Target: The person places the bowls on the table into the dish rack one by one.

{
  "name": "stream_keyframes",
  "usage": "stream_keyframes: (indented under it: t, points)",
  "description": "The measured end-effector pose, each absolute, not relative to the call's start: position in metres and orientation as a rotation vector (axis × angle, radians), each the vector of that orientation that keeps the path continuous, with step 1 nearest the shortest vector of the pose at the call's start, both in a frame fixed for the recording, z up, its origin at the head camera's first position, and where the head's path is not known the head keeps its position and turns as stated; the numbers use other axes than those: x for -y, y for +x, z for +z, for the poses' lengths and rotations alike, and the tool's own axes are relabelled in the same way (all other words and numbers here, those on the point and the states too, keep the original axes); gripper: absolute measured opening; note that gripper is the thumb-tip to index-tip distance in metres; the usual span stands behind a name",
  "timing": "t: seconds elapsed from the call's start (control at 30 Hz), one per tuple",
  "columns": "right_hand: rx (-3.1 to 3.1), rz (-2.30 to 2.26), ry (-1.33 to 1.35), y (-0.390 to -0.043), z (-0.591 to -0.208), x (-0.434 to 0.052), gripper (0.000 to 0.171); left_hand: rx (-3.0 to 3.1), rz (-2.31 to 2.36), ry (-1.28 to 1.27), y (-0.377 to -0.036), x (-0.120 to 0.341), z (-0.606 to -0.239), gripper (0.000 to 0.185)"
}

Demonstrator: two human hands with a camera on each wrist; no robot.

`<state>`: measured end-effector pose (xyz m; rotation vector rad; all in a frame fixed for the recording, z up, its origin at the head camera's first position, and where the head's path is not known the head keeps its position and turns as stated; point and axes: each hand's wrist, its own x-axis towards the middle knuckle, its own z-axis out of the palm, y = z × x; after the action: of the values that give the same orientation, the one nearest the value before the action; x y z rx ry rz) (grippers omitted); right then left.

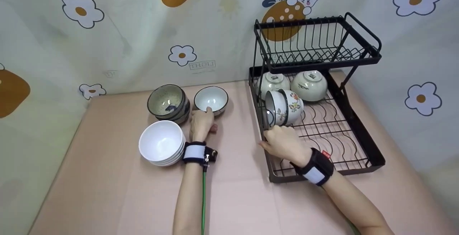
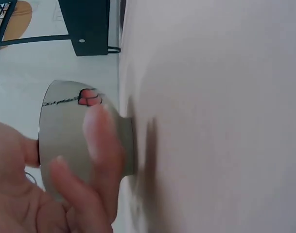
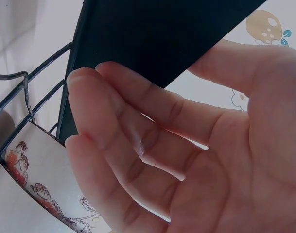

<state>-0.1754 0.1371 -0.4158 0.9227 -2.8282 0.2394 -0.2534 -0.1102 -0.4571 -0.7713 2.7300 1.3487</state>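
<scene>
Pink tabletop (image 1: 233, 192), flowered backdrop behind. Person's two bare forearms reach in from 6 o'clock, each with a black-and-white wrist strap.

Left hand (image 1: 202, 123) — fingers curled round the near side of a small white bowl (image 1: 211, 99), which stands upright on the table a little left of centre. Left wrist view shows the fingers (image 2: 101, 145) laid on the bowl's outer wall (image 2: 65, 126), thumb on the rim side; a red flower mark on the wall.

At 9 o'clock from that bowl, just beside it: a stack of speckled bowls (image 1: 168, 103). At 7 o'clock from it, near the left wrist: a stack of plain white bowls (image 1: 162, 142).

Right hand (image 1: 283, 143) — over the near left part of the black dish rack (image 1: 362, 134), lower tier. Fingers relaxed and slightly bent, gripping nothing; in the right wrist view the fingertips (image 3: 87, 111) lie close by a floral bowl (image 3: 36, 194), contact not clear.

Floral bowl (image 1: 285, 106) stands on edge in the rack, at 12 o'clock from the right hand. Behind it, two pale bowls (image 1: 309, 85) upside down under the rack's upper tier (image 1: 315, 45).
</scene>
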Motion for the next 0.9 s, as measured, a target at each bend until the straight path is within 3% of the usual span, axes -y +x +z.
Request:
stream_keyframes:
  t: [0.17, 0.5, 0.77, 0.9]
  points:
    - [2.842, 0.225, 0.932, -0.1759, -0.4155, -0.1359, 0.035, -2.646, 1.64, -0.789, -0.2562, 0.1091, -0.4619, 0.046]
    - [2.846, 0.239, 0.936, -0.176, -0.416, -0.1358, 0.035, -2.364, 2.069, -0.841, -0.2629, 0.1076, -0.4668, 0.04]
    - [2.843, 0.232, 0.921, -0.1757, -0.4154, -0.1366, 0.036, -2.256, 2.168, -0.799, -0.2594, 0.108, -0.4624, 0.057]
    - [2.818, 0.218, 0.903, -0.1755, -0.4157, -0.1363, 0.037, -2.272, 2.149, -0.76, -0.2576, 0.1083, -0.4602, 0.056]
